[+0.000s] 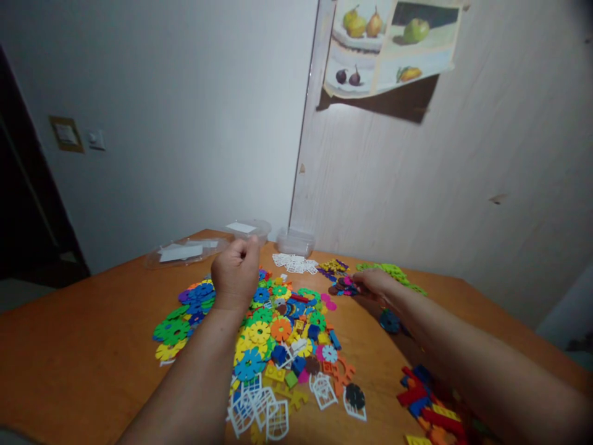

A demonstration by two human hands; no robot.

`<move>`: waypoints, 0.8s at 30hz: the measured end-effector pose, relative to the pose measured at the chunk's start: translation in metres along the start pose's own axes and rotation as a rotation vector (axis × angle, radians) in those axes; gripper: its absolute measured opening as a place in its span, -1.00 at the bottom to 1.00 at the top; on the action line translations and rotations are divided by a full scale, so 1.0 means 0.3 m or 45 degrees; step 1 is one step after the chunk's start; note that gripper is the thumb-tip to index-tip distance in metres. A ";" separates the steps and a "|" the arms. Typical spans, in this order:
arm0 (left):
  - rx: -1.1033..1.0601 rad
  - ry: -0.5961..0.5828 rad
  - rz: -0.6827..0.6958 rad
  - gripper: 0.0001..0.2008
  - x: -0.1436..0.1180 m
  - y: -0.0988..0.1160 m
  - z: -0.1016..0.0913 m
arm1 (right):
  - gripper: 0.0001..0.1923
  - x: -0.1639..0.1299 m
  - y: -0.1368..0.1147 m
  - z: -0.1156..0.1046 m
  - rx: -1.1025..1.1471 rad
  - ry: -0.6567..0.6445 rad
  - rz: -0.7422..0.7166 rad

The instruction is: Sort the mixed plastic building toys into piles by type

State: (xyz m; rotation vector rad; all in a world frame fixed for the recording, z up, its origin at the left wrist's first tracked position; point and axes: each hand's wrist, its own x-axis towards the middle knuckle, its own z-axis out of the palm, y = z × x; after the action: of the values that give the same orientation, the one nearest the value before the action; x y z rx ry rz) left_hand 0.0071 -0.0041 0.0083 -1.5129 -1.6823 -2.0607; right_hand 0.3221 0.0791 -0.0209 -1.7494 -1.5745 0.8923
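Observation:
My left hand is closed, thumb side up, above the far side of a mixed heap of flower-shaped plastic discs and bricks. Whatever its curled fingers hold, if anything, is hidden. Out to the right, my right hand has its fingers bent together at a small pile of dark brown and pink discs. Its fingertips are partly hidden at the pile's edge. In the heap are a yellow flower disc, an orange flower disc and white lattice window pieces.
Several sorted groups lie along the table's back: white lattice pieces, yellow-purple pieces and green pieces. Clear plastic containers and a clear lid stand near the wall. Red and blue bricks lie under my right forearm.

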 end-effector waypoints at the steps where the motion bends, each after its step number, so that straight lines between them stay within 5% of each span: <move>1: -0.004 -0.002 -0.004 -0.54 0.000 0.000 0.000 | -0.64 0.017 -0.001 0.008 0.003 0.010 0.044; 8: -0.038 0.003 0.011 -0.54 -0.001 0.003 -0.003 | -0.69 -0.011 -0.006 0.003 -0.040 0.013 0.095; 13: -0.047 0.008 0.017 -0.53 0.001 -0.006 0.007 | -0.77 -0.221 0.012 -0.018 -0.050 -0.210 -0.023; 18: -0.002 0.006 0.021 -0.54 0.000 -0.010 0.014 | -0.76 -0.463 0.045 -0.009 -0.210 -0.744 -0.074; 24: -0.009 -0.001 0.027 -0.54 -0.001 -0.008 0.012 | -0.73 -0.596 0.028 0.020 -0.495 -0.652 -0.109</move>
State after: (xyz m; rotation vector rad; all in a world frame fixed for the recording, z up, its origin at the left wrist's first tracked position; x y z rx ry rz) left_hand 0.0081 -0.0005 0.0061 -1.5276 -1.6536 -2.0577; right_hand 0.3107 -0.0995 -0.0168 -1.7757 -2.2631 1.1094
